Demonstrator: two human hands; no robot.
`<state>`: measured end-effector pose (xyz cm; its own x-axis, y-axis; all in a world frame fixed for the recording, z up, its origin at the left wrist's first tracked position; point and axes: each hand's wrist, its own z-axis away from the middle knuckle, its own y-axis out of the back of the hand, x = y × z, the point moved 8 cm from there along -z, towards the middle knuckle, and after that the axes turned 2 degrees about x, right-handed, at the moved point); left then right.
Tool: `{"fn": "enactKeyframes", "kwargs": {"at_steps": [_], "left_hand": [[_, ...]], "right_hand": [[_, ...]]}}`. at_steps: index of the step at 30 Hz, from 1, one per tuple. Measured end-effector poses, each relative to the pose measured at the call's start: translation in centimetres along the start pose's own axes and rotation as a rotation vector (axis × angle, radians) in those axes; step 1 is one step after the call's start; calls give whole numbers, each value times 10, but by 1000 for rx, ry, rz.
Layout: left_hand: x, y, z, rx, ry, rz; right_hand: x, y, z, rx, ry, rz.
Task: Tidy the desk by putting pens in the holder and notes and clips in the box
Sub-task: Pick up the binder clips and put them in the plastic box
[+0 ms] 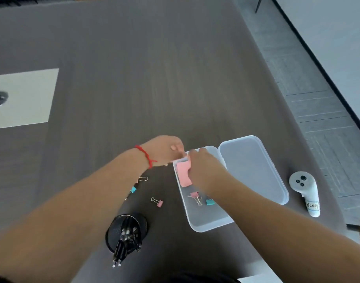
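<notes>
A clear plastic box (207,222) lies open on the dark desk, its lid (252,166) hinged back to the right. My right hand (205,169) and my left hand (164,150) meet at the box's far left corner, both pinching a pink stack of notes (183,172) that sits inside the box. A pink clip (194,195) and a teal clip (209,202) rest on the box floor. On the desk to the left lie a pink clip (159,203), a teal clip (132,189) and a gold-handled clip (143,179). A black mesh holder (126,231) has several black pens in it.
A white hand controller (306,193) with a label lies right of the lid, near the desk's right edge. A pale panel with a round metal fitting (22,97) is set in the desk at far left. Grey floor runs along the right.
</notes>
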<state>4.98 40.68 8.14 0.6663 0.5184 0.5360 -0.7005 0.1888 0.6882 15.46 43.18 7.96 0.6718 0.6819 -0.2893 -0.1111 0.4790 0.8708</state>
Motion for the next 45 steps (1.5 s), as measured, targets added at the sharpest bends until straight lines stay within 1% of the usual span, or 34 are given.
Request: {"fn": "enactKeyframes", "kwargs": {"at_steps": [1, 2, 3, 5, 6, 8, 11, 14, 16, 20, 21, 23, 25, 27, 29, 30, 31, 32, 34, 35, 36, 37, 39, 41, 43, 45], "left_hand": [[-22, 20, 5, 45, 65, 73], [-48, 33, 10, 67, 121, 63], [-75, 37, 16, 53, 179, -33], [-127, 20, 26, -55, 285, -251], [-147, 5, 32, -109, 323, -308], [-177, -27, 41, -147, 361, -316], [-195, -62, 46, -75, 335, -244], [-198, -77, 40, 17, 263, -212], [-197, -82, 36, 12, 235, -226], [-198, -81, 32, 45, 213, -229], [-199, -81, 32, 47, 217, -217], [-203, -80, 30, 46, 233, -178], [-205, -76, 30, 44, 263, -119], [-206, -72, 29, 40, 282, -69], [-201, -66, 27, 35, 283, -35], [-193, -59, 24, 51, 261, -3], [-181, -51, 20, 79, 223, 48], [-165, -41, 15, 121, 170, 103], [-118, -16, 9, 218, 37, 181], [-88, -6, 9, 244, -55, 208], [-56, -2, 9, 231, -143, 227], [-23, -4, 11, 184, -229, 233], [27, -30, 10, 35, -330, 110], [50, -73, 1, -85, -362, -152], [51, -113, -11, -165, -332, -408], [40, -143, -21, -250, -255, -564]], "right_hand": [[-20, 7, 1, 42, 51, -39], [-40, 4, 1, 46, 105, -90], [-60, -6, 1, 11, 149, -126], [-85, -52, -2, -140, 198, -78], [-90, -79, -5, -217, 195, -25], [-91, -120, -6, -324, 139, 58], [-87, -152, -9, -333, 63, 142], [-89, -163, -11, -298, 92, 176], [-90, -167, -10, -302, 123, 204], [-87, -161, -7, -334, 88, 195], [-89, -153, -7, -322, 96, 162], [-95, -121, -7, -211, 138, 59], [-87, -74, -8, -31, 136, -80], [-55, -25, -9, 150, 43, -190], [-5, 6, -8, 267, -119, -276], [22, 7, -8, 270, -206, -284], [43, 0, -8, 219, -273, -261], [58, -15, -5, 129, -313, -213], [73, -57, 4, -68, -312, -98], [75, -79, 11, -147, -283, -49], [76, -96, 18, -203, -255, -11], [78, -110, 22, -222, -233, 9], [81, -118, 26, -213, -227, 10], [82, -116, 28, -199, -210, 16], [78, -115, 29, -202, -147, 73], [73, -114, 32, -193, -92, 67]]}}
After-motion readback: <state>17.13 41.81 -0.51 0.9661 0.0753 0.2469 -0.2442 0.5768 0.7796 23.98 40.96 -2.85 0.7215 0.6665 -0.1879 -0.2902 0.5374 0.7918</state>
